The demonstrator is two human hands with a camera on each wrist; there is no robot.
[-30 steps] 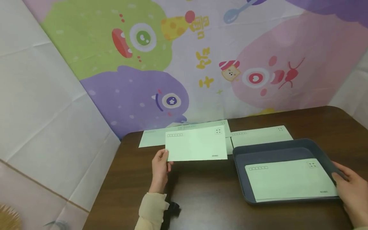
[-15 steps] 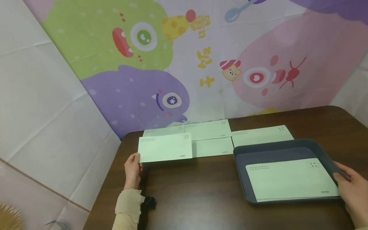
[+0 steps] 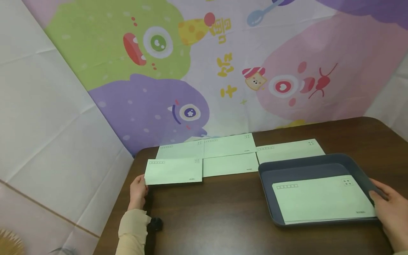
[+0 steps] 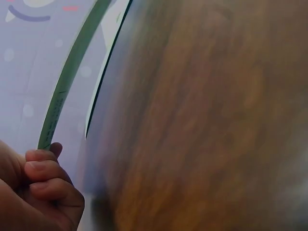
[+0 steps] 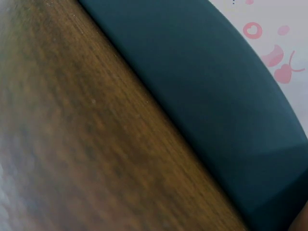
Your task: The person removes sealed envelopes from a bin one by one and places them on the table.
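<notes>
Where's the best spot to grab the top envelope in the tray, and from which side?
I'd pinch the top envelope by its far left corner, coming from the left. Bare floor of the tray shows around that corner, while the right hand grips the tray's right end. The envelope is thin, so thumb above and fingers below should suit it.

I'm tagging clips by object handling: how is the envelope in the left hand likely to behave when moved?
The envelope is probably light, since the left hand pinches it at one corner. It likely flexes: it looks bowed in the left wrist view. So thin, it should slide rather than roll.
</notes>
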